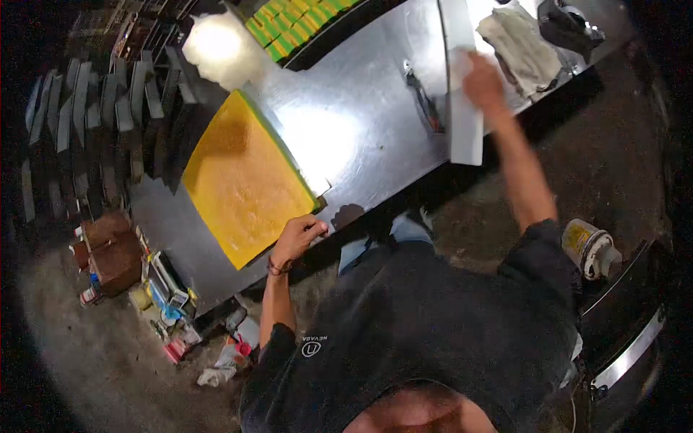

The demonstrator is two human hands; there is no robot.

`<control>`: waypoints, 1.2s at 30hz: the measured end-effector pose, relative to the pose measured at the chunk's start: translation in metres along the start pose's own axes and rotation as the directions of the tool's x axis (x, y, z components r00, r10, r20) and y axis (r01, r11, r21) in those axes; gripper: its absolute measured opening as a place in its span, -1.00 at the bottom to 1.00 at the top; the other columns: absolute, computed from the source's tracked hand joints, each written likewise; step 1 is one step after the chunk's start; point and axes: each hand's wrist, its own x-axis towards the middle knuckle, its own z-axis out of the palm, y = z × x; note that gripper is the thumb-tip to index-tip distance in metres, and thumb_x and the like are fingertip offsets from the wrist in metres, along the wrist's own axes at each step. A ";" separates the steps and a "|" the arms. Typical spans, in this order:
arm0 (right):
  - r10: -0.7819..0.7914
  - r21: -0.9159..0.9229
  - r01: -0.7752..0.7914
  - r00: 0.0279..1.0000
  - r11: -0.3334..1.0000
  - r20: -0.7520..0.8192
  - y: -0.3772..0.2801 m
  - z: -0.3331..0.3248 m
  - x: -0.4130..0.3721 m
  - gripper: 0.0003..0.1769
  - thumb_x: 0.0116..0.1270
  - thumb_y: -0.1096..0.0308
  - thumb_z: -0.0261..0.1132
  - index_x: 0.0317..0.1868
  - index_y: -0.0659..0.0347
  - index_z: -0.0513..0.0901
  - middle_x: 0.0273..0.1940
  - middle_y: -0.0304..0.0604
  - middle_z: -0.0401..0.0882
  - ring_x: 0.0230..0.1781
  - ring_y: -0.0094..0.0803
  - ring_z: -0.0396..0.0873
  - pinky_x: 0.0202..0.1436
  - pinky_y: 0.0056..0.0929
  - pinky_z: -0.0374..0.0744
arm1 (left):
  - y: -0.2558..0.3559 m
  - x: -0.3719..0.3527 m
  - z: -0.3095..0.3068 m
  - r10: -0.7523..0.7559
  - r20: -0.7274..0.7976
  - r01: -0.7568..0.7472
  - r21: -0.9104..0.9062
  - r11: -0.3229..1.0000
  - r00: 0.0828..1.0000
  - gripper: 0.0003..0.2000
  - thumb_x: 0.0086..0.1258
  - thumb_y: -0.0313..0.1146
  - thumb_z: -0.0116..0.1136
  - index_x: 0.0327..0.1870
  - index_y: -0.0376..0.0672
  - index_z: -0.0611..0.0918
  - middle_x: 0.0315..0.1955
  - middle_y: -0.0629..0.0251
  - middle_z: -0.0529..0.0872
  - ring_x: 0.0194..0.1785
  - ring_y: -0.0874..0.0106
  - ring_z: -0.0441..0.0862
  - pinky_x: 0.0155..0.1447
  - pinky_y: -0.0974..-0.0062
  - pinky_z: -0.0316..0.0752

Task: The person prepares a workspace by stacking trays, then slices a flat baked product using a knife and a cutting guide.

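Observation:
My left hand (297, 239) is closed, fingers curled under and thumb outward. It rests at the near corner of a large flat yellow pad (249, 180) with a green edge; what the fingers hold, if anything, is hidden. Stretched forward on the right, my right hand (482, 83) is smeared by motion. It presses a pale, cloth-like piece (460, 66) against a long, light grey metal strip (465, 137). The strip lies across the metal table (382, 155), its near end jutting past the edge. Left of it lies a dark hand tool (424, 97).
A crumpled pale cloth (521, 47) lies right of the strip, near a dark object (570, 29). Green-and-yellow blocks (296, 25) fill a tray at the back. Dark metal strips (94, 115) stand racked at left. A bucket (588, 245) sits on the floor at right.

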 end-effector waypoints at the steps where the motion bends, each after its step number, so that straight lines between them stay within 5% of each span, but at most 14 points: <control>1: -0.018 0.096 0.005 0.990 0.995 0.137 -0.062 -0.018 -0.021 -0.42 0.28 0.20 0.34 0.29 0.17 0.48 0.16 0.03 0.56 0.07 -0.03 0.59 0.20 -0.14 0.53 | 0.007 0.013 0.004 0.004 -0.004 -0.004 -0.004 1.000 1.000 -0.74 0.42 -0.21 0.27 -0.12 -0.24 0.70 -0.37 0.31 0.72 -0.31 0.53 0.59 -0.16 0.51 0.48; 2: 0.088 0.152 -0.147 0.936 0.977 0.342 -0.107 -0.036 -0.032 -0.52 0.36 0.14 0.27 0.19 0.18 0.45 -0.03 0.10 0.58 0.01 0.09 0.58 0.06 0.03 0.58 | 0.022 0.023 0.009 0.027 0.004 -0.027 -0.002 1.000 1.000 -0.74 0.42 -0.21 0.27 -0.12 -0.24 0.70 -0.37 0.31 0.72 -0.31 0.53 0.59 -0.16 0.51 0.48; 4: 0.023 0.119 -0.053 0.970 0.992 0.240 -0.112 0.015 -0.046 -0.49 0.27 0.23 0.32 0.14 0.28 0.42 -0.09 0.26 0.58 -0.18 0.23 0.64 -0.05 0.06 0.63 | 0.061 0.034 0.019 0.226 -0.054 -0.222 0.071 0.972 0.973 -0.74 0.42 -0.20 0.27 -0.09 -0.23 0.70 -0.32 0.30 0.74 -0.27 0.51 0.63 -0.16 0.49 0.50; 9: 0.172 0.295 -0.291 0.913 0.910 0.369 -0.083 -0.024 -0.052 -0.59 0.16 0.26 0.31 -0.12 0.47 0.56 -0.19 0.30 0.62 -0.23 0.22 0.64 -0.12 0.02 0.61 | 0.072 0.026 0.009 0.226 -0.086 -0.223 0.033 0.974 0.970 -0.77 0.40 -0.29 0.29 -0.03 -0.21 0.69 -0.25 0.28 0.76 -0.26 0.49 0.65 -0.15 0.50 0.53; 11: 0.298 0.334 -0.330 0.944 0.883 0.144 -0.070 -0.054 -0.077 -0.60 0.13 0.23 0.33 -0.21 0.48 0.60 -0.20 0.32 0.61 -0.17 0.21 0.63 -0.07 0.06 0.57 | 0.051 0.018 0.005 0.219 -0.136 -0.218 0.020 0.976 0.966 -0.77 0.41 -0.29 0.29 -0.03 -0.21 0.69 -0.27 0.29 0.75 -0.27 0.51 0.64 -0.15 0.51 0.53; 14: 0.456 0.208 -0.474 0.880 0.856 0.130 -0.026 -0.049 -0.112 -0.49 0.06 0.16 0.40 -0.18 0.51 0.60 -0.20 0.40 0.57 -0.08 0.23 0.56 0.06 0.06 0.51 | 0.021 0.010 0.000 0.189 -0.192 -0.205 -0.064 0.977 0.963 -0.73 0.40 -0.27 0.29 -0.01 -0.25 0.69 -0.27 0.32 0.74 -0.26 0.52 0.60 -0.13 0.52 0.53; 19: 0.545 0.015 -0.550 0.831 0.835 0.111 -0.068 -0.044 -0.137 -0.08 -0.06 -0.15 0.56 0.05 0.52 0.52 0.12 0.37 0.39 0.12 0.23 0.44 0.14 0.06 0.50 | 0.014 0.013 0.004 0.166 -0.182 -0.186 -0.100 0.977 0.969 -0.71 0.39 -0.27 0.30 0.01 -0.25 0.68 -0.22 0.27 0.76 -0.20 0.50 0.65 -0.09 0.49 0.55; 22: 0.518 0.031 -0.524 0.848 0.851 0.108 -0.084 -0.023 -0.144 -0.10 -0.08 -0.09 0.59 0.06 0.51 0.51 0.13 0.37 0.36 0.14 0.26 0.41 0.15 0.07 0.50 | 0.027 0.011 0.003 0.220 -0.151 -0.225 -0.021 0.974 0.964 -0.75 0.40 -0.32 0.28 0.02 -0.23 0.68 -0.24 0.32 0.75 -0.21 0.55 0.63 -0.11 0.56 0.53; 28: 0.580 0.421 -0.510 0.813 0.750 -0.048 -0.115 -0.074 -0.174 -0.41 -0.02 0.06 0.57 -0.14 0.38 0.64 -0.30 0.00 0.68 -0.27 -0.03 0.66 -0.11 -0.13 0.60 | 0.043 0.012 -0.009 0.375 -0.151 -0.374 0.032 0.927 0.915 -0.66 0.37 -0.23 0.33 0.06 -0.22 0.65 -0.24 0.16 0.76 -0.18 0.40 0.70 -0.06 0.44 0.58; 30: 0.549 0.749 -0.512 0.801 0.421 0.239 -0.127 -0.090 -0.196 -0.38 0.03 0.13 0.56 0.01 0.40 0.63 -0.18 -0.01 0.71 -0.27 -0.21 0.71 -0.23 -0.26 0.66 | 0.052 0.023 -0.009 0.467 -0.140 -0.467 0.032 0.884 0.873 -0.59 0.37 -0.21 0.32 0.19 -0.17 0.62 -0.12 0.18 0.75 -0.14 0.41 0.68 -0.02 0.46 0.57; 31: 0.545 0.749 -0.503 0.807 0.432 0.228 -0.138 -0.096 -0.206 -0.38 0.03 0.13 0.56 0.01 0.40 0.63 -0.18 -0.01 0.71 -0.27 -0.21 0.71 -0.23 -0.26 0.66 | 0.060 0.028 -0.008 0.516 -0.165 -0.517 0.042 0.855 0.841 -0.55 0.38 -0.19 0.32 0.23 -0.15 0.59 -0.10 0.16 0.74 -0.12 0.39 0.68 -0.01 0.44 0.57; 33: 0.283 0.913 -0.382 0.900 0.142 0.332 -0.167 -0.101 -0.231 -0.25 0.03 0.03 0.53 0.11 0.41 0.57 -0.12 0.05 0.70 -0.25 -0.24 0.74 -0.24 -0.33 0.70 | 0.072 0.042 -0.002 0.622 -0.253 -0.628 0.067 0.776 0.741 -0.49 0.39 -0.17 0.30 0.31 -0.17 0.53 -0.07 0.11 0.73 -0.10 0.35 0.68 0.00 0.41 0.58; 34: 0.279 0.913 -0.382 0.901 0.142 0.333 -0.191 -0.103 -0.241 -0.25 0.03 0.03 0.53 0.11 0.41 0.57 -0.12 0.05 0.70 -0.25 -0.24 0.74 -0.24 -0.33 0.70 | 0.075 0.049 0.001 0.674 -0.316 -0.686 0.089 0.722 0.668 -0.46 0.40 -0.16 0.29 0.34 -0.21 0.50 -0.06 0.08 0.72 -0.09 0.33 0.68 0.00 0.40 0.59; 36: -0.042 0.910 -0.355 0.934 -0.216 0.355 -0.243 -0.107 -0.251 -0.07 -0.02 -0.10 0.50 0.21 0.45 0.48 -0.09 0.14 0.69 -0.20 -0.17 0.74 -0.22 -0.29 0.74 | 0.090 0.040 -0.007 0.591 -0.446 -0.669 -0.022 0.743 0.672 -0.44 0.42 -0.16 0.28 0.34 -0.30 0.47 -0.09 0.13 0.73 -0.11 0.37 0.68 -0.05 0.43 0.59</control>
